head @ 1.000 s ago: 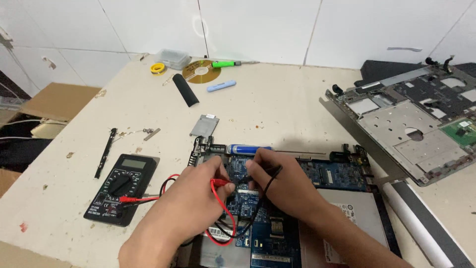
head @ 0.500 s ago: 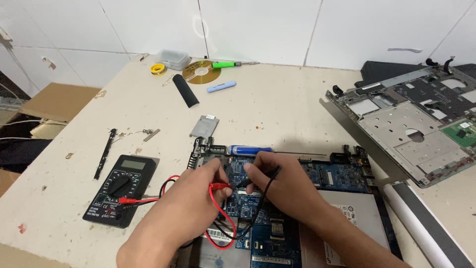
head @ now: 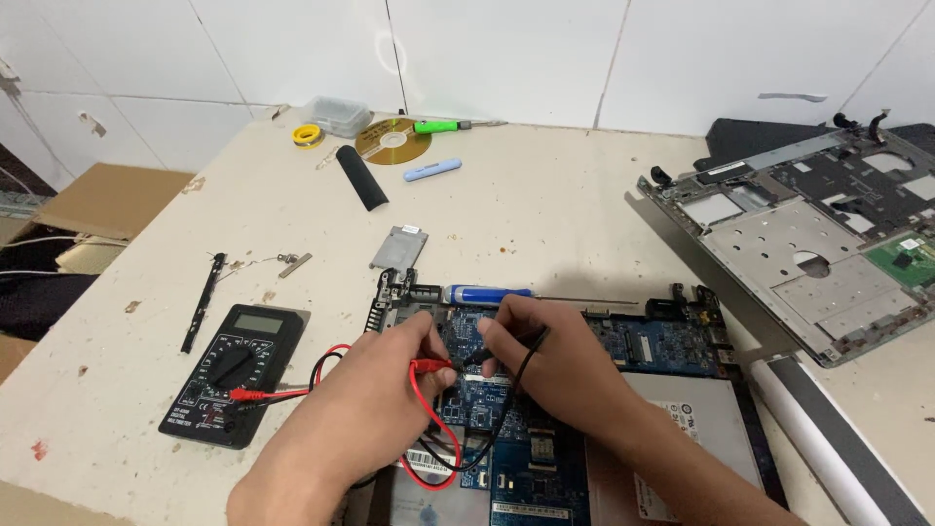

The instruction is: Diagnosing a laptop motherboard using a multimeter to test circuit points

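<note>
On the pale table [head: 584,195] by the tiled wall, my left hand [head: 375,394] pinched the red probe [head: 429,366] and my right hand [head: 555,360] the black probe [head: 475,356], both tips on the blue circuit board [head: 662,343]; the black meter [head: 232,372] lay to the left.

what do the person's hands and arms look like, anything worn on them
Both are bare: the left hand and the right hand show no gloves, and no rings, watch or bands show on the fingers or wrists in view. Both forearms are uncovered up to the bottom edge of the picture, with no sleeve in sight. The nails look short and unpainted. No marks or tattoos can be made out.
</note>
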